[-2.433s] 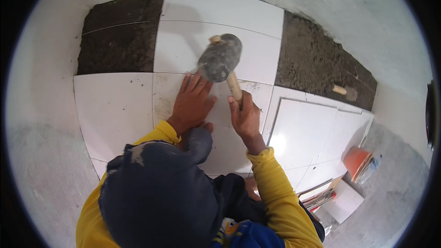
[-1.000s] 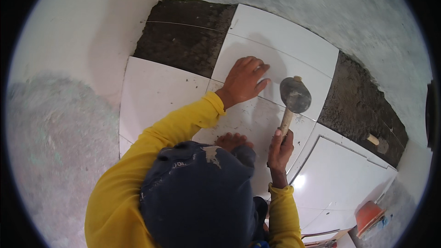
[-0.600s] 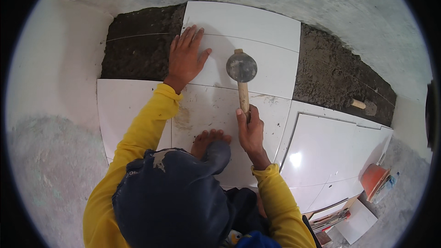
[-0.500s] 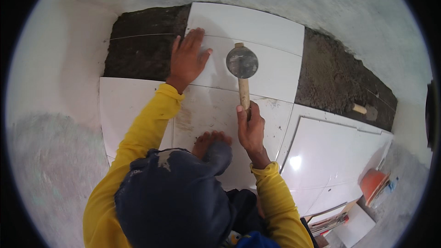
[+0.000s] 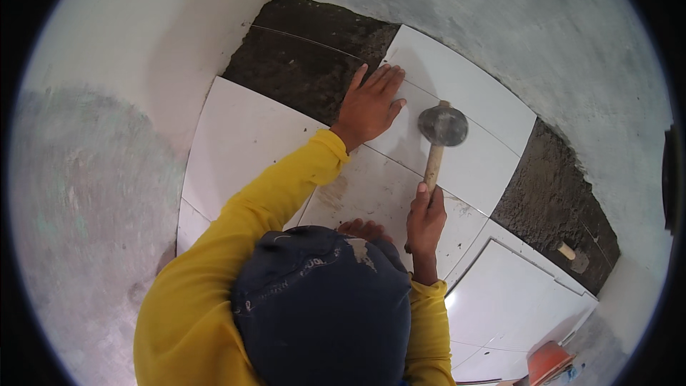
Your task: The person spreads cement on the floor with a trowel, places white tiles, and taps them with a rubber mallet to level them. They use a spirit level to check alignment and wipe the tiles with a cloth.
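My left hand (image 5: 368, 109) lies flat with fingers spread on the left edge of a white floor tile (image 5: 482, 149), its fingertips near the seam with another white tile (image 5: 457, 64) by the wall. In my right hand (image 5: 426, 221), fingers wrapped round the wooden handle, is a rubber mallet (image 5: 443, 126) with a round black head. The mallet head is over the white tile; I cannot tell whether it touches. My bare foot (image 5: 366, 229) rests on a smudged tile (image 5: 368, 182) just behind.
Dark wet mortar (image 5: 296, 64) fills the far left, with a string across it. More mortar (image 5: 547, 196) lies at right, where a wooden-handled trowel (image 5: 567, 251) rests. Large loose white tiles (image 5: 522, 300) lie nearer, beside an orange container (image 5: 549, 362). Grey walls (image 5: 572, 50) close in.
The view has turned, so the tiles appear tilted and shifted right. My left hand stays on the tile's edge, and the mallet is still over the same tile.
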Available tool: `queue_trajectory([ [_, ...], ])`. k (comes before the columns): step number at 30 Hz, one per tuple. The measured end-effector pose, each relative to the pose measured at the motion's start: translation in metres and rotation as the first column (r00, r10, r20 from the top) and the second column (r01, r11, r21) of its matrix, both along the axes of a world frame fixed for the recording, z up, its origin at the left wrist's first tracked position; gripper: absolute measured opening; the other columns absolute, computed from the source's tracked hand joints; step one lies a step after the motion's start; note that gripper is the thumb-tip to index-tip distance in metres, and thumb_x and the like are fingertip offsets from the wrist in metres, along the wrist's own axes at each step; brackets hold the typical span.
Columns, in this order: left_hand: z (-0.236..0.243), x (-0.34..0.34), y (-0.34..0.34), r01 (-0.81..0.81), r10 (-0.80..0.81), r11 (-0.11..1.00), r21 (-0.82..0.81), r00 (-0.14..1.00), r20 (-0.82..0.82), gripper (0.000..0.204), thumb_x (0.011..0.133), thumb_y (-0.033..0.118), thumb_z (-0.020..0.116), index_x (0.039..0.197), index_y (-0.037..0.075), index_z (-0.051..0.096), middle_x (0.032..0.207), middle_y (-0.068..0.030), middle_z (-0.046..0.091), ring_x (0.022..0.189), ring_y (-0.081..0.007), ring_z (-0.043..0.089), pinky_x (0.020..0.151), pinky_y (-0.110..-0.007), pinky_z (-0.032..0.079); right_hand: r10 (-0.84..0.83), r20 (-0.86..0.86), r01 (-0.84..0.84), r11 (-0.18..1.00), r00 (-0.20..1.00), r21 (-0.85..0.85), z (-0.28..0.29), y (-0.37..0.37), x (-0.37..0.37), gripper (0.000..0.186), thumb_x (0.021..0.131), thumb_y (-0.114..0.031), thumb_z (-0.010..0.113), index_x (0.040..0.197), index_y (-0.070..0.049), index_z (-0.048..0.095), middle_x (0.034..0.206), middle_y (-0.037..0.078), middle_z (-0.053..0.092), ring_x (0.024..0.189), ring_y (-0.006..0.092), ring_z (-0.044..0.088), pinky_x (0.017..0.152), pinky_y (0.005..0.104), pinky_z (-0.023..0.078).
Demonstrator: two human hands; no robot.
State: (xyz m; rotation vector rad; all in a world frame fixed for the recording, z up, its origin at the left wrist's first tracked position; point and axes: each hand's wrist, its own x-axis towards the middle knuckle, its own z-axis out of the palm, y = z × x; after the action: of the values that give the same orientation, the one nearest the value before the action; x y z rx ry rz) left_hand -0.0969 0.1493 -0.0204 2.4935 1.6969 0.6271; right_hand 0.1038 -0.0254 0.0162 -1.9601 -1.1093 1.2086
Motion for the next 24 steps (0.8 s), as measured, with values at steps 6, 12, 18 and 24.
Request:
queue_trajectory([
  [6,-0.007,-0.028,0.027,-0.244,0.270,0.956,0.166,0.949,-0.164,0.055,0.106,0.042,0.060,0.147,0.005,0.060,0.150,-0.0145,0.063,0.150,-0.0301,0.048,0.126,-0.060,0.024,-0.088,-0.151,0.102,0.991,0.985,0.088,0.005,-0.010,0.000,0.037,0.115,-0.037,0.055,0.111,-0.001,0.059,0.070,-0.004,0.049,0.056,0.0043,0.043,0.049,0.0237,0.036],
  [12,-0.011,-0.080,0.045,-0.325,0.352,0.927,0.190,0.926,-0.135,0.066,0.103,0.055,0.062,0.151,0.011,0.059,0.170,-0.0219,0.036,0.161,-0.0360,0.028,0.126,-0.060,0.021,-0.079,-0.218,0.092,0.994,0.973,0.050,0.011,-0.010,0.001,0.038,0.114,-0.036,0.055,0.113,0.001,0.060,0.066,0.001,0.057,0.056,0.0085,0.052,0.052,0.0284,0.042],
  [18,-0.015,-0.076,0.033,-0.225,0.225,0.974,0.012,0.973,-0.056,0.103,0.084,0.078,0.073,0.162,0.016,0.047,0.173,-0.0293,0.026,0.165,-0.0424,0.015,0.128,-0.062,0.016,-0.044,-0.231,0.056,0.997,0.972,0.046,0.018,-0.005,-0.008,0.040,0.114,-0.038,0.054,0.111,0.001,0.060,0.066,0.001,0.057,0.054,0.0083,0.051,0.050,0.0279,0.041],
  [24,-0.023,-0.081,0.030,-0.230,0.226,0.971,-0.058,0.972,-0.061,0.112,0.080,0.080,0.076,0.166,0.018,0.039,0.174,-0.0295,0.022,0.165,-0.0426,0.013,0.127,-0.065,0.015,0.001,-0.210,-0.029,0.991,0.978,-0.130,0.005,-0.001,-0.012,0.042,0.114,-0.041,0.056,0.114,0.001,0.062,0.066,0.003,0.059,0.056,0.0108,0.055,0.053,0.0308,0.045],
])
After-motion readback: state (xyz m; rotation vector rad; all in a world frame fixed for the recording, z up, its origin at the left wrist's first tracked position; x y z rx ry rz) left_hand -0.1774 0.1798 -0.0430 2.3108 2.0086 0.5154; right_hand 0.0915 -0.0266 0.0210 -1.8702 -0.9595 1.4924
